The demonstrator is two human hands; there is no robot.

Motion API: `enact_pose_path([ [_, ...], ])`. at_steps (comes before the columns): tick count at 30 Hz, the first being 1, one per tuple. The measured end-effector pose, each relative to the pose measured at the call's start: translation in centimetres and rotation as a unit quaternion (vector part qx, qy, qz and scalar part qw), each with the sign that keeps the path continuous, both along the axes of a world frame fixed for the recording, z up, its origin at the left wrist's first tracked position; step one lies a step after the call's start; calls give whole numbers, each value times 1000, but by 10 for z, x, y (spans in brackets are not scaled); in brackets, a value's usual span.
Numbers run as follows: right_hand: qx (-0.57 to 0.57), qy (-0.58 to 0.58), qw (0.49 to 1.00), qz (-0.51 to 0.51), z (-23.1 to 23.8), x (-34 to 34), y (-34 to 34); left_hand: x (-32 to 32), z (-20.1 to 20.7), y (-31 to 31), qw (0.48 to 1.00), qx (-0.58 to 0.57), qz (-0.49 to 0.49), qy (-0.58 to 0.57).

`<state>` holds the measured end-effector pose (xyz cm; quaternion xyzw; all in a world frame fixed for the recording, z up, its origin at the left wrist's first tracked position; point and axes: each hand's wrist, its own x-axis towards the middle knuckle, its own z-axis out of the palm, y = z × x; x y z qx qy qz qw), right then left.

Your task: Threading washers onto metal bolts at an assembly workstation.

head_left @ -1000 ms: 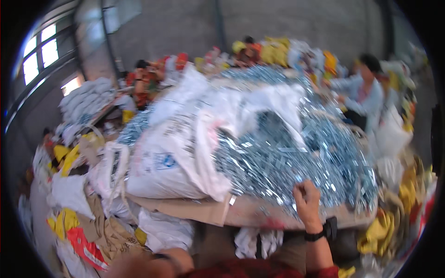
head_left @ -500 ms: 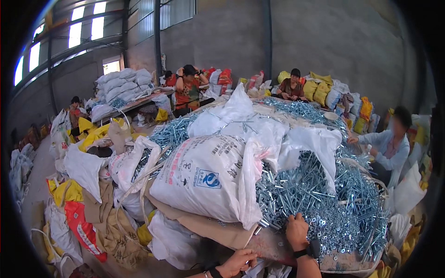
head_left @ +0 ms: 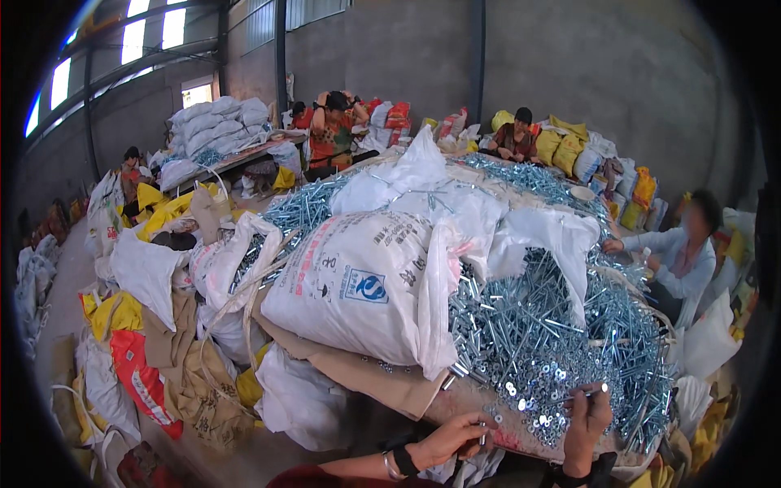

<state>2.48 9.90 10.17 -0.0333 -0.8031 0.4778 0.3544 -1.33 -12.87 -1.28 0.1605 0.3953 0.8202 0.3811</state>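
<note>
Right hand (head_left: 587,416) is pinching a long bolt (head_left: 584,394) at the near edge of the heap of zinc-plated bolts (head_left: 553,325), just above loose washers (head_left: 521,404) scattered on the worktop (head_left: 455,398). A second ago this hand was resting flat on the heap; now it is raised, fingers closing on one bolt, so a piece is being picked out. Left hand (head_left: 451,437), absent earlier, is now curling closed around something small below the worktop edge; what, cannot tell. White woven sack (head_left: 358,285) is lying left of both hands.
</note>
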Motion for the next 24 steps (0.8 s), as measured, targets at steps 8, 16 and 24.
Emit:
enact_pose_path([
  [8,-98,60,991,-63,3,63,-7,16,16,25,991,64,-40,-110],
  [16,-170,218,960,45,16,46,-11,-7,47,8,991,71,85,-68],
  [24,-202,148,960,125,-7,53,-26,-9,17,11,983,112,103,-104],
])
